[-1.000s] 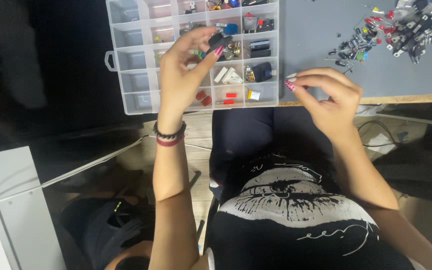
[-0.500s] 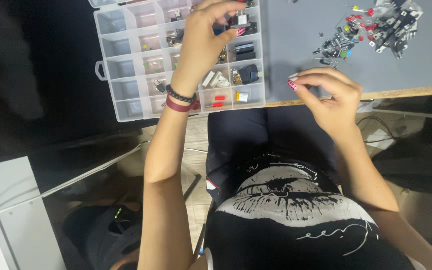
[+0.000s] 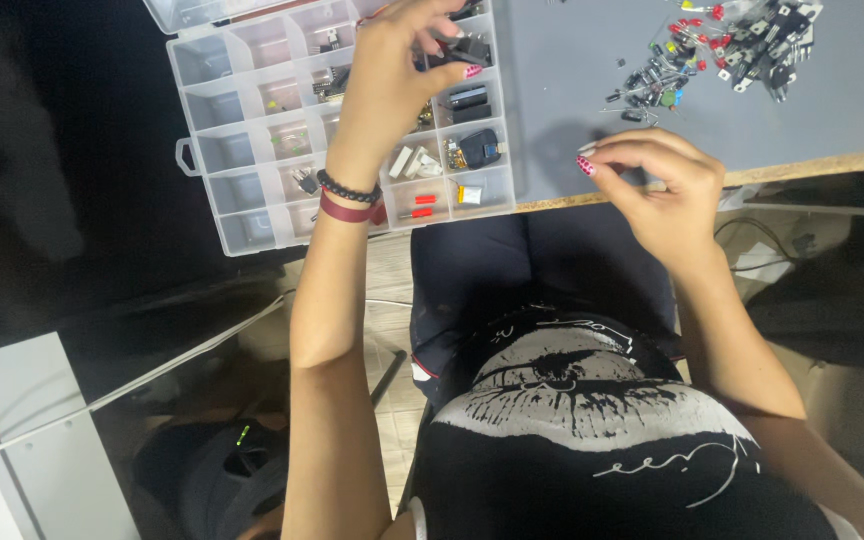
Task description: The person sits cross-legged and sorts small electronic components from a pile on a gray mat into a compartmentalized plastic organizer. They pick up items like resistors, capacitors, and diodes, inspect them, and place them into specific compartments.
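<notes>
A clear plastic compartment organizer point(image 3: 252, 150) lies on the table's left part, its cells holding small electronic parts. My left hand point(image 3: 397, 70) reaches over its upper right cells, fingers pinched around a small dark component point(image 3: 449, 50). My right hand point(image 3: 657, 185) hovers at the near edge of a grey mat point(image 3: 572, 100), fingers curled together; whether it pinches anything is hidden. A pile of loose components point(image 3: 722, 45) with red, green and black parts lies on the mat's far right.
The wooden table edge point(image 3: 812, 165) runs along the mat's near side. Below it are my lap, a tiled floor, a white cable point(image 3: 132, 385) and a dark bag point(image 3: 222, 475). A white cabinet point(image 3: 22, 450) stands at the lower left.
My left hand moved farther up over the organizer's far cells. The view shifted so the organizer and mat sit lower and left. My right hand stayed by the mat's edge.
</notes>
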